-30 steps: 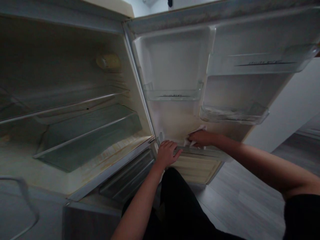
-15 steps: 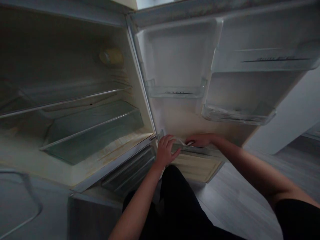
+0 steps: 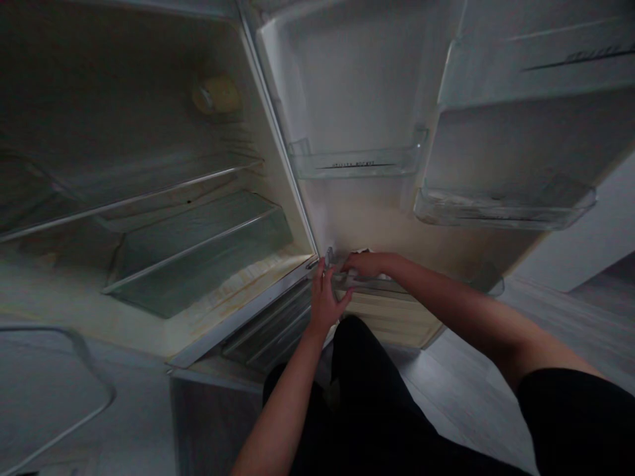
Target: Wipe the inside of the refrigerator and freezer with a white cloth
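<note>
At the lowest clear door bin of an open fridge, my left hand grips the left end, its fingers over the rim and its thumb on the front. Inside that bin, close to its left corner, my right hand is closed on a white cloth. Only small bits of the cloth show around the hand, and the fingertips are partly hidden.
Higher on the fridge door hang a short bin and a wider bin. To the left, the fridge interior holds a glass shelf, a greenish drawer and a yellowish round object. Below is a freezer drawer.
My right hand has moved left along the bin with the cloth, closer to my left hand. The view has shifted, so the door bins look larger.
</note>
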A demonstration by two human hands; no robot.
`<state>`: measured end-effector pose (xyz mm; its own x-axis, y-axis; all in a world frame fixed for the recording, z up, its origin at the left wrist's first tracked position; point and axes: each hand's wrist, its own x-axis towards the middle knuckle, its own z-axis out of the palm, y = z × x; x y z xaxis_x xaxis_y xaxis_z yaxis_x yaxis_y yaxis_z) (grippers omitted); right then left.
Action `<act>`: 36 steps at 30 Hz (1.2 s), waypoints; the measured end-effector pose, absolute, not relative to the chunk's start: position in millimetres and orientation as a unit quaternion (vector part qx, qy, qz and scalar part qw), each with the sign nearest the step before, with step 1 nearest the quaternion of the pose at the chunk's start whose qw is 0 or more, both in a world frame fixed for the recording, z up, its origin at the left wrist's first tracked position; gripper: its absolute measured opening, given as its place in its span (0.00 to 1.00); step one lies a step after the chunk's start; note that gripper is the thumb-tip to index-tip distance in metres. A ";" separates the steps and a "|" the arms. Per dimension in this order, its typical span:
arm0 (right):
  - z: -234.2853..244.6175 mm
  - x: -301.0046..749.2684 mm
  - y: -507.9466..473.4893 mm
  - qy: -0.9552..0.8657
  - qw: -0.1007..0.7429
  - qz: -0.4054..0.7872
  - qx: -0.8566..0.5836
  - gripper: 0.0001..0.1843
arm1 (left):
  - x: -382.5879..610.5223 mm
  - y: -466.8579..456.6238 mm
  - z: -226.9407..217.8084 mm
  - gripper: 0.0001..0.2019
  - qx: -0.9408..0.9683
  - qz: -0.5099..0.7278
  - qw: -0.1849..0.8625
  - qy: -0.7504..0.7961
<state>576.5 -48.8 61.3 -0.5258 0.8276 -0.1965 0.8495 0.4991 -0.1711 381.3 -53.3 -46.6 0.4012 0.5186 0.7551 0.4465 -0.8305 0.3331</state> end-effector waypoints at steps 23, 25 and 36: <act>91.4 632.1 -153.2 0.746 -0.316 -0.083 0.580 0.18 | 407.7 -63.3 -47.5 0.33 0.829 0.439 0.017 0.345; 81.8 593.9 -142.7 0.791 -0.306 -0.032 0.529 0.20 | 406.5 -59.7 -68.8 0.36 0.830 0.449 0.039 0.328; 39.2 488.9 -75.5 0.688 -0.119 0.033 0.715 0.25 | 323.0 -111.7 -185.1 0.26 0.724 0.474 0.249 0.436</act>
<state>488.9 -75.5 39.2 0.0509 0.9762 0.2108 0.9919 -0.0247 -0.1248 323.0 -111.7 -185.1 0.1716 0.8667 0.4684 0.3945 -0.4961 0.7735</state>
